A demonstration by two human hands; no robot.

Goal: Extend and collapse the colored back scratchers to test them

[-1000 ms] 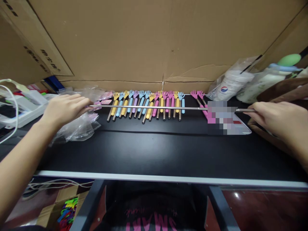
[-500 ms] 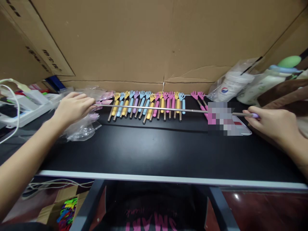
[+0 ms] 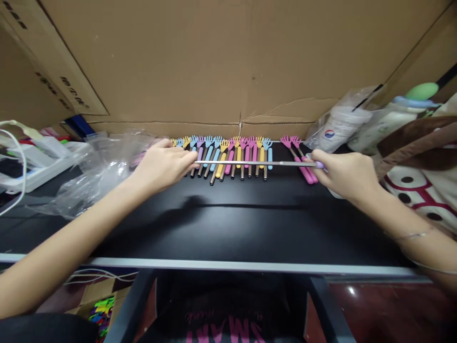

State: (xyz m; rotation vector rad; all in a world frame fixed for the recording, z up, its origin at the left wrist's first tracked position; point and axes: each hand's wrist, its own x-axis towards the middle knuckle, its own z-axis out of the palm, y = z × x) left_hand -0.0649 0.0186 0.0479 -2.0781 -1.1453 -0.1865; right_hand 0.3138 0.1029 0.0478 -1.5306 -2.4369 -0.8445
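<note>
A telescopic back scratcher [image 3: 250,163] stretches level between my two hands above the black table. My left hand [image 3: 164,162] is closed around its left end, and the claw head is hidden in the fist. Closed on the other end, my right hand [image 3: 344,174] covers most of the purple grip, whose tip shows. Behind the rod lies a row of collapsed back scratchers [image 3: 238,155] in yellow, blue, purple and pink, with claws toward the back. Two pink back scratchers [image 3: 303,164] lie apart from the row, right by my right hand.
Crumpled clear plastic bags [image 3: 103,166] and a white power strip [image 3: 46,166] are at the left. A bagged cup [image 3: 337,131], a bottle [image 3: 389,126] and a cloth bag [image 3: 421,176] stand right. Cardboard [image 3: 200,62] walls the back. Below is a box of colourful items [image 3: 102,312].
My hands have come closer together, the left moving right and the right moving left. The rod between them is now much shorter.
</note>
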